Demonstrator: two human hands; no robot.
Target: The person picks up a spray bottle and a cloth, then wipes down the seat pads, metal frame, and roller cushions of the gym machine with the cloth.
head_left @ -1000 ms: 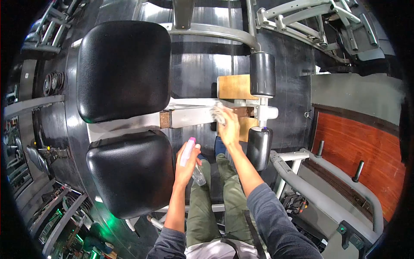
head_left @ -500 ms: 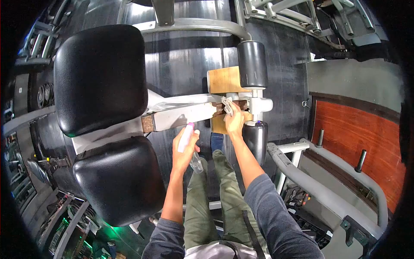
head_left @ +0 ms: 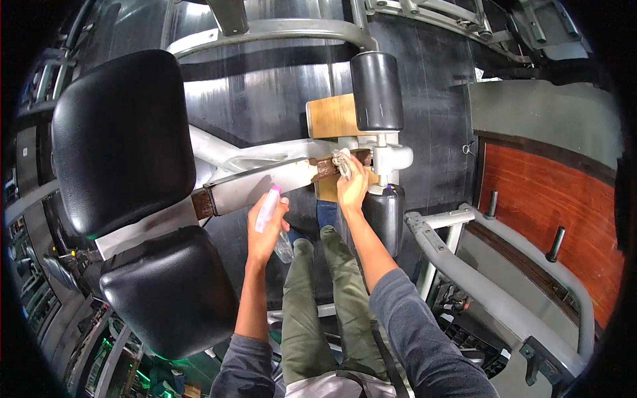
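My left hand (head_left: 263,229) is wrapped round a clear spray bottle (head_left: 284,248) with a pink and white spray head, below the machine's white beam (head_left: 262,186). Bunched in the fingers of my right hand (head_left: 353,188) is a greyish-white cloth (head_left: 342,162), which touches the brown, worn part of the beam (head_left: 324,168). A wooden footplate (head_left: 332,117) lies beyond the beam, beside the upper black roller pad (head_left: 376,91). The lower roller pad (head_left: 385,219) is just right of my right wrist.
Two large black pads (head_left: 124,142) fill the left side. A curved grey frame tube (head_left: 285,28) crosses the top. At the right are a grey rail (head_left: 491,298) with pegs and a red-brown wooden panel (head_left: 544,232). My legs are below my hands.
The view has shifted, and the pads now appear farther left and the beam more tilted. My right hand has moved the cloth from the white part of the beam onto its brown part.
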